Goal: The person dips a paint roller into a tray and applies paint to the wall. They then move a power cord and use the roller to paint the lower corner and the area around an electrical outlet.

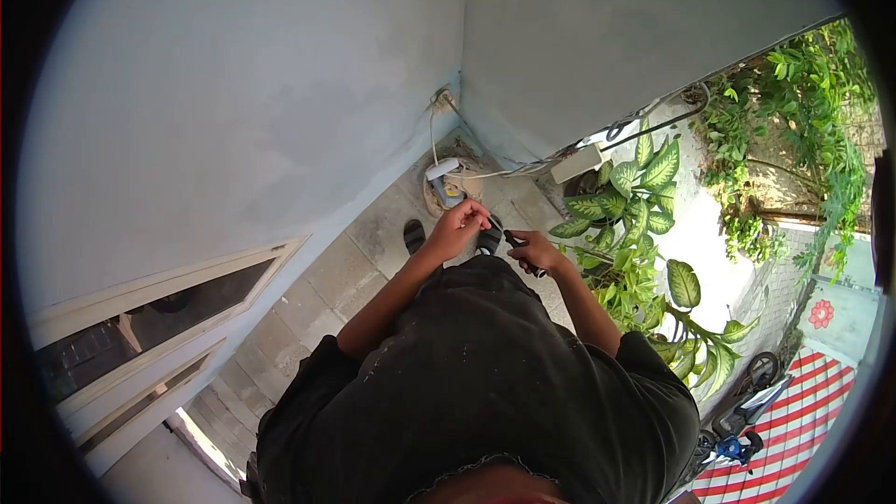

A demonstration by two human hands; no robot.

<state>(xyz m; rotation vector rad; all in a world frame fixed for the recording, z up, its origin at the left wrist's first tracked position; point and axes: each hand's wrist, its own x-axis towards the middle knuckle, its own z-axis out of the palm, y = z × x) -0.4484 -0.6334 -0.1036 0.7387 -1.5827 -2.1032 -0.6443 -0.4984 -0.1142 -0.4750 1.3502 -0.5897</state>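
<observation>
In front of the body, my left hand has its fingers closed near the tip of a thin tool; whatever is between them is too small to name. My right hand is wrapped round the black handle of the tool, which points up and left toward my left hand. Just beyond my left hand, a grey device with a white top rests on the ground in the wall corner. A white cable runs from it up to an outlet box on the wall.
Grey walls meet at the corner ahead. Leafy plants and a cream box with cables stand at the right. A framed window is at the left. Paving lies underfoot. A small bike is at lower right.
</observation>
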